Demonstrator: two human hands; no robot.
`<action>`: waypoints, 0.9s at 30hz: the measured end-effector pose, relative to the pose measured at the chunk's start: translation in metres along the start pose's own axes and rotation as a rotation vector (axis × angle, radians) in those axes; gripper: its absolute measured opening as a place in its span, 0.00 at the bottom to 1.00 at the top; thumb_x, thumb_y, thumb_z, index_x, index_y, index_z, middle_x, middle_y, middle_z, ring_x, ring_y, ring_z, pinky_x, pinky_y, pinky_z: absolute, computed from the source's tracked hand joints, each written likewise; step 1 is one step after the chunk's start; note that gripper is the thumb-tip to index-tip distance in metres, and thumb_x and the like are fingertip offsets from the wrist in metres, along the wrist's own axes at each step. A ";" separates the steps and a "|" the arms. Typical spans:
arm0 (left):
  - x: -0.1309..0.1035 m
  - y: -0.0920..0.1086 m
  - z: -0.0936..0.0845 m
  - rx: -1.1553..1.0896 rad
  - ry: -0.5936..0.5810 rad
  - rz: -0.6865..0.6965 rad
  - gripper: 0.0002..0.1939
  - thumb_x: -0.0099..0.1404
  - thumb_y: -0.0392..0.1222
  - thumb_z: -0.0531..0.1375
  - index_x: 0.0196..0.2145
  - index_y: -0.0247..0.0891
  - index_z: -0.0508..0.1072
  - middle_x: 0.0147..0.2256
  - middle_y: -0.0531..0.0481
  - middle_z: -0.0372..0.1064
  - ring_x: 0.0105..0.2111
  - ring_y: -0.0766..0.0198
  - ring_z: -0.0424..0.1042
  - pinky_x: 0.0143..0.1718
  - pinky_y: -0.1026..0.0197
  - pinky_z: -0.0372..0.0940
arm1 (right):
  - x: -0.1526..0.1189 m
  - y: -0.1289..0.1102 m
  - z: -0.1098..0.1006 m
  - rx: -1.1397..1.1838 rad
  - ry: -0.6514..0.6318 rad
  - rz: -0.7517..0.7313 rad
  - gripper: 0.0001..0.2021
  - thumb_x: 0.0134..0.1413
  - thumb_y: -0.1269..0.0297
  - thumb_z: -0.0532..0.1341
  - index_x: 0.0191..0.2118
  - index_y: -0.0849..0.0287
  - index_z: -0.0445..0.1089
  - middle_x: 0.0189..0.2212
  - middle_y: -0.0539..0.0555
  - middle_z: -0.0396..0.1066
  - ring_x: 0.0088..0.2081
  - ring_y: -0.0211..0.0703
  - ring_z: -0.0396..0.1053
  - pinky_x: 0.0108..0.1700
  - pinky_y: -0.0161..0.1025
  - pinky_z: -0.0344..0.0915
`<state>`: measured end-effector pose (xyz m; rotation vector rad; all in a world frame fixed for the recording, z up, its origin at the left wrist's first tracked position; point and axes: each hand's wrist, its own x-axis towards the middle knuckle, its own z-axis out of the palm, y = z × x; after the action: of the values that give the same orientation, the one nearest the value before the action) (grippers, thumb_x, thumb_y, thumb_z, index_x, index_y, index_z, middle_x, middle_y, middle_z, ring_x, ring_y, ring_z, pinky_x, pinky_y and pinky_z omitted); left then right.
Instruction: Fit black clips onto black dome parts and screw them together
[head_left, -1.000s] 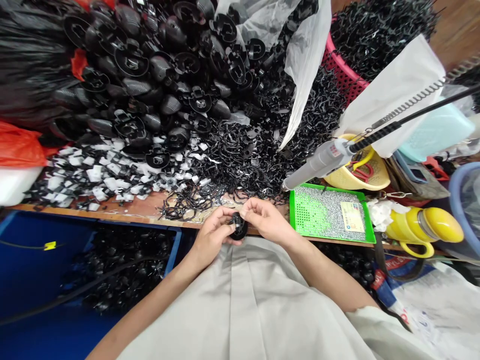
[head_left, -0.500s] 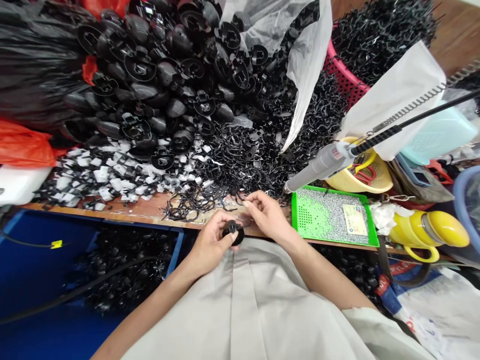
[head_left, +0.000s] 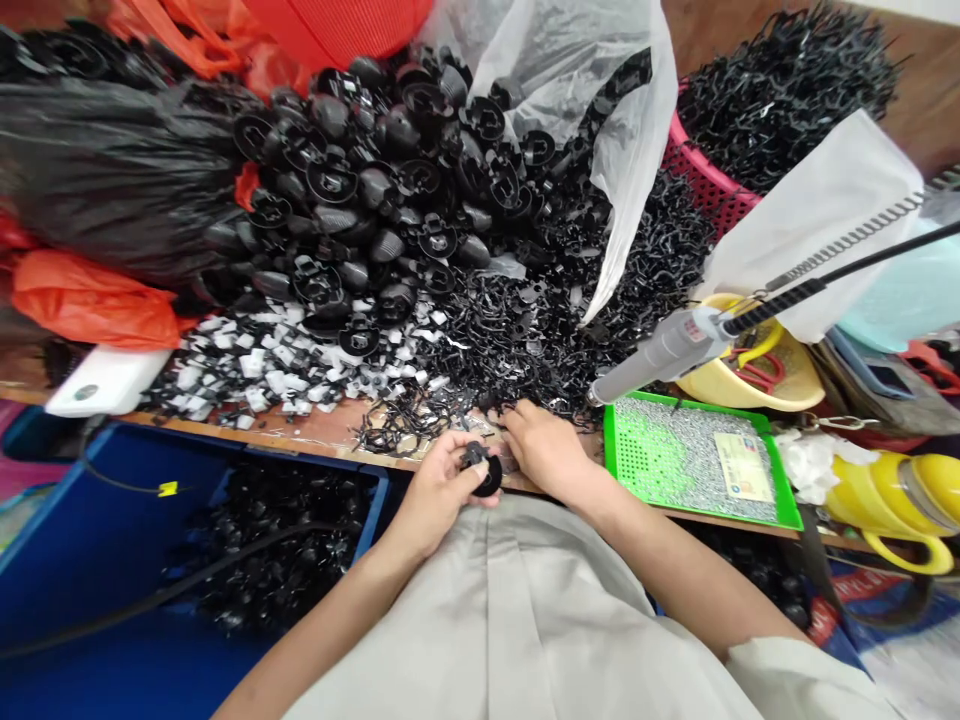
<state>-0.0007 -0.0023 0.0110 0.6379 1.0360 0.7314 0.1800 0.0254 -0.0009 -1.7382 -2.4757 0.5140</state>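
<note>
- The left hand [head_left: 441,488] holds a round black part [head_left: 492,478] near the front of the table [head_left: 311,425].
- The right hand [head_left: 549,455] bends its fingers down by the thin black bits [head_left: 517,345] — I cannot tell if it pinches one.
- A green tray [head_left: 632,452] sits beside it.

"What lies on the brown worktop [head_left: 319,424]?"
"Small black-and-white pieces [head_left: 255,365], thin black pieces [head_left: 525,335] and, toward the right, a green tray [head_left: 610,450]."
"Farther back?"
"Heaped, ribbed black parts [head_left: 387,246]."

The head camera looks forward — and down.
</note>
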 end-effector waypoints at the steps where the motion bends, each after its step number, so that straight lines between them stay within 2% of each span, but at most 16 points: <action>1: 0.000 0.000 0.001 0.007 -0.007 0.006 0.19 0.55 0.40 0.66 0.40 0.40 0.63 0.40 0.50 0.72 0.28 0.66 0.74 0.29 0.59 0.72 | 0.000 -0.003 0.004 -0.054 -0.028 -0.009 0.11 0.62 0.66 0.54 0.47 0.60 0.68 0.42 0.61 0.69 0.40 0.49 0.69 0.38 0.39 0.63; 3: 0.001 0.000 0.003 0.034 -0.017 0.008 0.18 0.55 0.40 0.66 0.39 0.39 0.63 0.37 0.51 0.72 0.27 0.66 0.73 0.28 0.60 0.71 | 0.002 -0.007 0.009 -0.117 -0.058 -0.034 0.11 0.59 0.66 0.57 0.45 0.63 0.68 0.42 0.63 0.69 0.39 0.50 0.69 0.37 0.41 0.64; 6: 0.004 -0.001 0.003 0.068 0.022 0.018 0.15 0.57 0.43 0.64 0.40 0.39 0.64 0.34 0.51 0.71 0.28 0.64 0.72 0.26 0.62 0.69 | 0.004 -0.006 0.009 -0.109 -0.057 -0.111 0.15 0.53 0.59 0.63 0.44 0.64 0.68 0.39 0.62 0.69 0.38 0.52 0.69 0.37 0.41 0.64; 8: 0.008 -0.002 0.000 0.082 0.086 0.081 0.14 0.59 0.43 0.63 0.41 0.40 0.65 0.39 0.50 0.71 0.33 0.63 0.72 0.31 0.62 0.69 | 0.002 -0.002 0.007 -0.052 -0.048 -0.178 0.16 0.52 0.56 0.64 0.43 0.62 0.69 0.38 0.60 0.69 0.37 0.50 0.68 0.37 0.41 0.64; 10: 0.012 -0.003 -0.002 0.114 0.125 0.168 0.13 0.58 0.41 0.63 0.40 0.40 0.67 0.44 0.49 0.70 0.41 0.63 0.71 0.40 0.62 0.67 | -0.003 0.002 0.008 0.020 -0.024 -0.208 0.10 0.57 0.59 0.60 0.40 0.59 0.70 0.38 0.58 0.69 0.37 0.47 0.68 0.37 0.39 0.64; 12: 0.016 -0.004 -0.004 0.180 0.101 0.231 0.11 0.57 0.37 0.64 0.39 0.40 0.68 0.46 0.49 0.70 0.46 0.62 0.70 0.47 0.60 0.64 | -0.011 0.005 0.014 0.087 0.035 -0.182 0.07 0.60 0.64 0.56 0.37 0.57 0.71 0.42 0.59 0.68 0.40 0.47 0.68 0.39 0.39 0.64; 14: 0.018 -0.003 -0.003 0.264 0.045 0.268 0.10 0.57 0.36 0.63 0.38 0.39 0.69 0.43 0.50 0.70 0.45 0.61 0.69 0.49 0.59 0.62 | -0.018 0.006 0.022 0.145 0.102 -0.128 0.08 0.61 0.68 0.55 0.36 0.56 0.71 0.46 0.59 0.66 0.44 0.48 0.66 0.42 0.40 0.64; 16: 0.017 -0.001 -0.001 0.347 -0.010 0.288 0.09 0.58 0.37 0.62 0.38 0.40 0.70 0.39 0.50 0.71 0.41 0.60 0.70 0.47 0.58 0.63 | -0.022 0.006 0.029 0.200 0.136 -0.081 0.09 0.60 0.71 0.53 0.36 0.57 0.71 0.43 0.59 0.67 0.43 0.47 0.66 0.43 0.41 0.64; 18: 0.014 0.003 0.004 0.433 -0.039 0.324 0.09 0.59 0.38 0.61 0.39 0.40 0.72 0.38 0.49 0.71 0.40 0.59 0.69 0.46 0.57 0.63 | -0.024 0.007 0.031 0.293 0.158 -0.048 0.10 0.60 0.73 0.51 0.36 0.57 0.70 0.36 0.57 0.67 0.39 0.45 0.66 0.41 0.41 0.64; 21: 0.010 0.008 0.011 0.511 -0.034 0.422 0.09 0.59 0.38 0.61 0.39 0.41 0.75 0.43 0.46 0.71 0.47 0.55 0.68 0.54 0.53 0.59 | -0.024 0.007 0.024 0.510 0.212 -0.060 0.10 0.62 0.71 0.51 0.38 0.57 0.69 0.35 0.55 0.67 0.38 0.44 0.66 0.42 0.41 0.65; 23: 0.010 0.010 0.014 0.428 -0.019 0.451 0.08 0.60 0.38 0.62 0.39 0.41 0.74 0.44 0.46 0.71 0.48 0.56 0.68 0.54 0.53 0.60 | -0.023 0.006 0.017 0.680 0.269 -0.033 0.07 0.62 0.67 0.53 0.38 0.56 0.69 0.35 0.55 0.68 0.39 0.44 0.67 0.43 0.41 0.65; 25: 0.012 0.010 0.016 0.250 0.001 0.417 0.09 0.60 0.37 0.62 0.40 0.41 0.72 0.42 0.48 0.72 0.45 0.58 0.70 0.51 0.55 0.62 | -0.023 0.002 0.012 0.889 0.354 0.104 0.05 0.60 0.62 0.58 0.38 0.55 0.67 0.33 0.53 0.69 0.35 0.42 0.67 0.40 0.40 0.66; 27: 0.014 0.011 0.017 0.059 0.012 0.337 0.11 0.59 0.37 0.63 0.41 0.41 0.70 0.42 0.49 0.73 0.44 0.60 0.72 0.50 0.56 0.64 | -0.024 -0.004 0.010 1.117 0.422 0.262 0.09 0.57 0.56 0.62 0.38 0.55 0.66 0.30 0.50 0.69 0.30 0.39 0.67 0.34 0.37 0.67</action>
<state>0.0165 0.0132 0.0184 0.8724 0.9745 1.0006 0.1821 -0.0003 -0.0062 -1.4157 -1.2169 1.1099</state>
